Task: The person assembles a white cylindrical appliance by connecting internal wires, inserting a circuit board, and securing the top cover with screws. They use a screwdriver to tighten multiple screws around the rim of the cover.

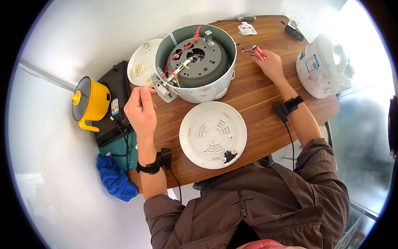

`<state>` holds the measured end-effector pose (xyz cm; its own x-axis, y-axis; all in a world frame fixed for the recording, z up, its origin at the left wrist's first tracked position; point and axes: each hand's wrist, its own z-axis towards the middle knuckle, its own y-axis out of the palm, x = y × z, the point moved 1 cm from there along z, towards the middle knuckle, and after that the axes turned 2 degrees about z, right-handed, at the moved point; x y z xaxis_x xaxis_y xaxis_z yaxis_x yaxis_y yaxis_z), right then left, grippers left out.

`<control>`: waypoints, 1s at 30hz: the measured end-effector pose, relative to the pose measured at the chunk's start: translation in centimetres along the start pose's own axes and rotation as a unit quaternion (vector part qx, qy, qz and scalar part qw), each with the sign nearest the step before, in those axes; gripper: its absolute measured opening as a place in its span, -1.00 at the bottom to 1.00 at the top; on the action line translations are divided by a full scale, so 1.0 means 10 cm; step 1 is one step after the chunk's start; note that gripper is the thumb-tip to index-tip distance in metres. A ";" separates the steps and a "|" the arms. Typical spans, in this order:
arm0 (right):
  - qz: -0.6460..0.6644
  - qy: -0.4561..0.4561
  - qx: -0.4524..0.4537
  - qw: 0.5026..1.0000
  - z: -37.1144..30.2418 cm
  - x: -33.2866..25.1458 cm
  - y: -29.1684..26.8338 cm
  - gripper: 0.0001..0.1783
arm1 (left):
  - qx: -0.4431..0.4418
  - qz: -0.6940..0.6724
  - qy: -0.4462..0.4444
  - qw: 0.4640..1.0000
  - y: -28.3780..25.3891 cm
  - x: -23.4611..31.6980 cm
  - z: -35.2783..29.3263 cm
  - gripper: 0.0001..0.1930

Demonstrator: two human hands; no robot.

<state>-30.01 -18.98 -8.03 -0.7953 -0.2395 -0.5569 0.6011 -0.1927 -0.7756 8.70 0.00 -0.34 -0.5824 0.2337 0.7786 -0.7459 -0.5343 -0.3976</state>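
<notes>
A white cooker body (pixel 207 94) stands upturned on the table with its underside open. Inside it are a grey metal housing (pixel 203 66), red wires (pixel 179 54) and a metal strip. My left hand (pixel 141 110) is beside the switch panel (pixel 165 89) on the cooker's left side, fingers curled together; what they hold, if anything, is hidden. My right hand (pixel 270 65) is right of the cooker, its fingers closed on a red-handled screwdriver (pixel 259 53). A small bent metal piece (pixel 247 51) lies by it. The round vented base cover (pixel 212 130) rests in front of the cooker.
A white lid (pixel 139 62) leans behind the cooker. At left are a yellow pot (pixel 96 101) on a black appliance (pixel 119 87), a green mat (pixel 120 151) and blue cloth (pixel 114 178). A white kettle-like appliance (pixel 319 70) stands right; another screwdriver (pixel 246 18) lies at the back.
</notes>
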 end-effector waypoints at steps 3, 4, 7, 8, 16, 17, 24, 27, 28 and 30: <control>0.021 0.025 0.048 0.998 -0.03 0.15 -0.07 -0.66 | 0.020 0.000 -0.002 1.000 -0.04 -0.08 0.03 -0.64; 0.018 0.024 0.073 0.997 -0.03 0.28 -0.08 -0.65 | 0.024 -0.009 -0.009 1.000 -0.06 -0.10 0.04 -0.64; -0.063 -0.018 0.137 0.988 -0.06 0.60 -0.09 -0.62 | 0.033 -0.038 -0.033 0.998 -0.09 -0.17 0.08 -0.64; -0.099 -0.006 0.114 0.989 -0.05 0.69 -0.10 -0.62 | 0.035 -0.050 -0.037 0.997 -0.08 -0.20 0.09 -0.64; -0.174 -0.032 0.078 0.981 -0.08 0.78 -0.11 -0.55 | 0.038 -0.024 -0.021 0.999 -0.03 -0.36 0.11 -0.70; -0.173 -0.034 0.067 0.982 -0.09 0.78 -0.11 -0.52 | 0.039 -0.028 -0.015 0.999 -0.05 -0.40 0.09 -0.71; -0.171 0.005 0.016 0.985 -0.20 0.61 -0.27 -0.31 | -0.034 -0.031 0.007 0.999 -0.08 -0.38 0.03 -0.75; -0.143 0.002 0.074 0.987 -0.20 0.42 -0.38 -0.36 | -0.062 -0.008 0.033 0.997 -0.05 -0.31 0.06 -0.73; -0.118 -0.045 0.091 0.988 -0.21 0.24 -0.45 -0.41 | -0.069 -0.004 0.039 0.997 -0.06 -0.29 0.04 -0.70; -0.068 -0.139 0.126 0.980 -0.21 -0.18 -0.60 -0.52 | -0.080 0.015 0.057 0.995 -0.05 -0.21 0.03 -0.65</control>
<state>-32.37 -15.41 -2.95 -0.8383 -0.4388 -0.3236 0.5192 -0.4615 -0.7193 10.40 -0.47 -1.66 -0.6306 0.3158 0.7089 -0.7648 -0.4079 -0.4986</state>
